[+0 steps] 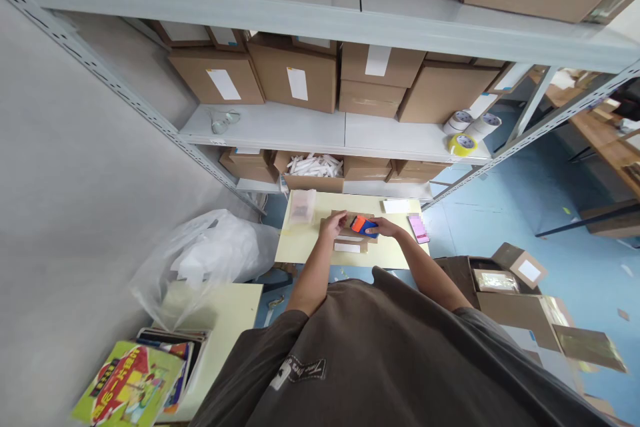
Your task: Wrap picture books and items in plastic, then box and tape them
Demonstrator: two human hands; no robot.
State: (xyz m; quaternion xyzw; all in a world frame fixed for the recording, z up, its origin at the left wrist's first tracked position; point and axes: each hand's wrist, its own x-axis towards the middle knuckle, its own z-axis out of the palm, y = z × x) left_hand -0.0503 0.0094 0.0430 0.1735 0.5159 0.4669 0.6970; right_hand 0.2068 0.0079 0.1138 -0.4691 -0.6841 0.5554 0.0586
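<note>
A small flat cardboard box [350,233] lies on the pale yellow table [305,247] in front of me. My left hand [333,222] rests with curled fingers on the box's left end. My right hand [381,229] grips an orange and blue tool [362,225], likely a tape dispenser, pressed on top of the box. A white label [347,247] shows on the box's near side.
A clear bag [302,207], a white slip [397,206] and a pink phone [418,228] lie on the table. Grey shelving [345,133] holds cardboard boxes and tape rolls [470,130]. Open cartons [515,287] stand right; a plastic bag [205,260] and books [145,380] sit left.
</note>
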